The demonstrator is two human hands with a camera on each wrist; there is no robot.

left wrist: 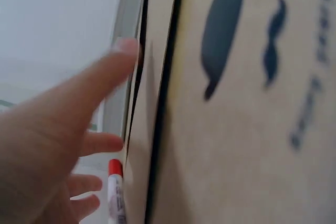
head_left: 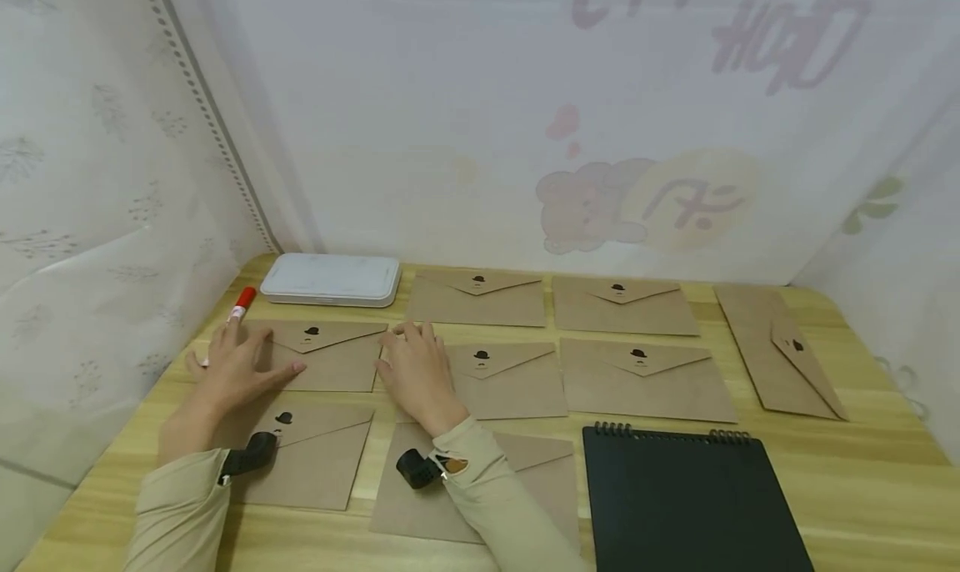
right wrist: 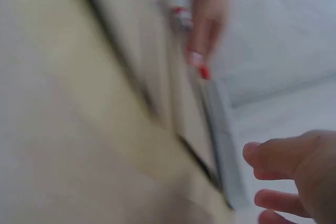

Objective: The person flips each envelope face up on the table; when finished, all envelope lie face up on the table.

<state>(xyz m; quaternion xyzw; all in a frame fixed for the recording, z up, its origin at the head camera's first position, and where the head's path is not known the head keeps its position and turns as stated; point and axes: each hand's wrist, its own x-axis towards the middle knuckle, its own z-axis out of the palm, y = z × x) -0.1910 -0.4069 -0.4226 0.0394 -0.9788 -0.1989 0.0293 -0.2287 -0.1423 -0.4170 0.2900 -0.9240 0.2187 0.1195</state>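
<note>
L hand flat, fingers spread, on left edge of envelope; R hand flat w/ fingers relaxed at its right edge, so envelope lies btwn both. Red-capped marker just far-left of L fingertips. White box farther back. Black notebook near right.

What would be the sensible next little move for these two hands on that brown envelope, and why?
Probably close the fingers on the envelope and lift it. The left hand lies flat on its left edge and the right hand lies flat at its right edge, fingers straight, so nothing is gripped yet. The red marker lies just beyond the left fingertips, untouched.
</note>
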